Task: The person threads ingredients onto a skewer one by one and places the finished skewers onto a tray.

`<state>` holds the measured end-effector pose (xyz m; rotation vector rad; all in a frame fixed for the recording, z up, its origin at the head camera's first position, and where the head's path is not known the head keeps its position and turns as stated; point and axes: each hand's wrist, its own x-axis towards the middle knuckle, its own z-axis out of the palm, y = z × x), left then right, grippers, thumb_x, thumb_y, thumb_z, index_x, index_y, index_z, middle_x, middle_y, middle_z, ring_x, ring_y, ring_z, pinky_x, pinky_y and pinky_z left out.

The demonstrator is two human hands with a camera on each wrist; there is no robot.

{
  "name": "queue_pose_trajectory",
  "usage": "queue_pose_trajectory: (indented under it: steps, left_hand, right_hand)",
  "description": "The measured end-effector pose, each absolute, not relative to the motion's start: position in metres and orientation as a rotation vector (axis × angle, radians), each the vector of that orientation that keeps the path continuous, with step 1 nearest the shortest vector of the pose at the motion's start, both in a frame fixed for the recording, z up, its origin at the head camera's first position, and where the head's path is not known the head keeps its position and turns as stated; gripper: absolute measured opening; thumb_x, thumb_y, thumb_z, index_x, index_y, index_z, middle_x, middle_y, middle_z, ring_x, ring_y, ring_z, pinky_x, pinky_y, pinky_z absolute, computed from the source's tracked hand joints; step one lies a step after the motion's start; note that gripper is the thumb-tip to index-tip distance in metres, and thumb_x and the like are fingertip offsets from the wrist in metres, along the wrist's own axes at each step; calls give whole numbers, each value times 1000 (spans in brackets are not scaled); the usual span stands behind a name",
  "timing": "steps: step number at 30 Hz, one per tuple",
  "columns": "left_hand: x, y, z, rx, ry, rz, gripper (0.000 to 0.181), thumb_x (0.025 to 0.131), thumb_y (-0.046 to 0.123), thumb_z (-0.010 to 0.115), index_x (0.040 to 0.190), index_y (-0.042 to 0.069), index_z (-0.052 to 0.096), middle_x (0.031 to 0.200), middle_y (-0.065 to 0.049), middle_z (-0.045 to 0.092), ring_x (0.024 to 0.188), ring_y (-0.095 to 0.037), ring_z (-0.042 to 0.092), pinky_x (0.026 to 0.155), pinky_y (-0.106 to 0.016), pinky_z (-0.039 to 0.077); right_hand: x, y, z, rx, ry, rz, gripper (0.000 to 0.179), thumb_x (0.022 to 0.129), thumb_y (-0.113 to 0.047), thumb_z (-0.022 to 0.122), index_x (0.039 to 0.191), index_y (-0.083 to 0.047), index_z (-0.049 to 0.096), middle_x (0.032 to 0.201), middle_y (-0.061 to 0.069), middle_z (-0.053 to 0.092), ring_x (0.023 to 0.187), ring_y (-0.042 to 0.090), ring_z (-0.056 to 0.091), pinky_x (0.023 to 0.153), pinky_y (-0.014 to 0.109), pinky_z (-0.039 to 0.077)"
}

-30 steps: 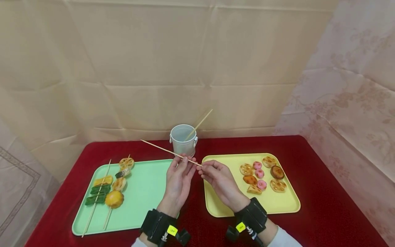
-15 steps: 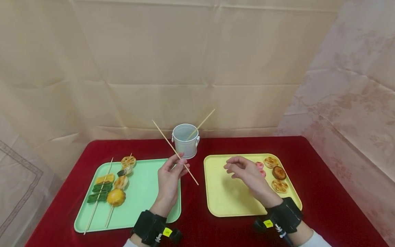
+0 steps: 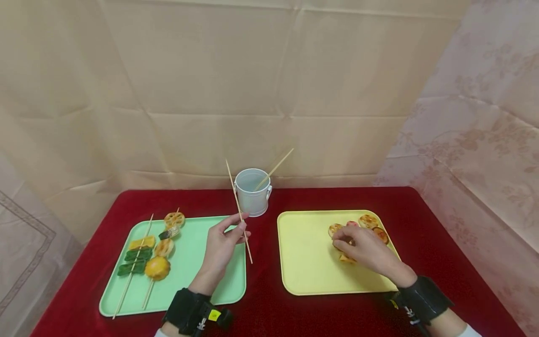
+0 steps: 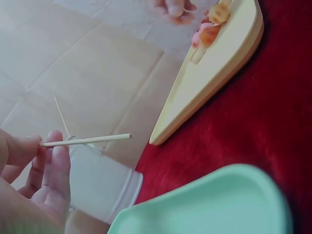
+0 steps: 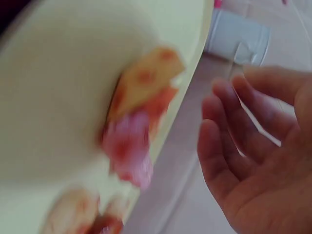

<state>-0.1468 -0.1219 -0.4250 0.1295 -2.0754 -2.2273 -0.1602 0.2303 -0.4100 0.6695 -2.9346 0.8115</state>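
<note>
My left hand [image 3: 220,248] pinches a bare wooden skewer [image 3: 234,189] between thumb and fingers, over the right side of the green tray [image 3: 193,285]. In the left wrist view one end of the skewer [image 4: 100,139] juts out past the fingertips. My right hand [image 3: 370,248] hovers above the food pieces on the yellow tray [image 3: 303,252], partly hiding them in the head view. Its fingers [image 5: 214,151] are loosely bent with nothing between them. Near them lie pink ring-like pieces [image 5: 127,139] and a browned wedge-shaped piece [image 5: 146,78], blurred and apart from the hand.
A white bucket [image 3: 252,199] with one more skewer [image 3: 280,164] leaning in it stands at the back. On the green tray's left side lie two loaded skewers, with green vegetable rolls [image 3: 139,254] and a yellow round piece [image 3: 157,268]. Lotus-root slices [image 3: 368,221] lie farther right.
My right hand has let go of the skewer and moved right, over the food on the yellow tray. The left hand has shifted left, turning the skewer steeper.
</note>
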Motion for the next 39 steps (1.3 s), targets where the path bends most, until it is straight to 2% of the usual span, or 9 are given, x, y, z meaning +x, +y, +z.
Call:
queue_pose_trajectory:
  steps: [3,6,10,16,22,26,32,39]
  left_hand:
    - [-146,-125,-425,110,-2084,-2233,27,99,-4,64,125,-6,69,101,-12,65,79,-19,72,74,-25,59]
    - [-145,-129,-427,98,-2107,-2231,26,100,-2,64,124,-5,70,95,-14,62,79,-19,71,74,-25,59]
    - [-143,-133,-430,101,-2143,-2209,25,100,0,65,124,-3,71,99,-18,63,81,-22,72,73,-25,59]
    - [-142,-136,-433,121,-2182,-2193,28,99,-2,65,126,-6,69,98,-17,63,82,-21,73,72,-23,59]
    - [-141,-136,-436,102,-2199,-2175,27,99,-2,65,125,-5,70,111,-22,69,80,-21,72,72,-24,58]
    - [-141,-135,-436,91,-2196,-2189,26,99,-3,65,124,-4,71,114,-24,67,82,-25,73,73,-24,59]
    - [-140,-133,-435,91,-2211,-2190,26,99,-2,64,125,-5,70,118,-24,67,86,-31,72,73,-23,59]
    - [-139,-134,-433,91,-2210,-2194,25,100,-3,63,124,-6,70,112,-23,67,85,-30,72,73,-24,59]
  right_hand:
    - [-159,238,-409,767,-2950,747,5,91,-13,79,94,-15,76,87,-14,70,79,1,62,67,26,51]
    - [-157,242,-411,856,-2956,652,9,89,-13,81,95,-16,75,84,-16,66,75,-2,58,65,25,49]
    - [-155,244,-413,947,-2955,491,17,85,-17,86,96,-17,73,82,-14,60,71,0,50,61,23,43]
    - [-149,243,-420,1039,-2868,265,25,78,-18,92,98,-16,76,94,-3,65,85,15,62,70,32,55]
    - [-147,240,-426,1079,-2766,127,25,75,-10,90,86,-22,72,86,-5,59,78,16,59,64,33,51]
    - [-146,239,-427,1057,-2767,10,23,77,-9,87,83,-23,69,85,-4,57,80,19,59,61,33,47]
    - [-146,239,-426,1058,-2769,-65,22,79,-12,87,84,-23,70,86,-3,58,83,21,60,59,33,44]
    - [-151,236,-411,1055,-2716,163,26,76,-10,91,94,-16,73,91,-3,66,78,17,67,61,31,53]
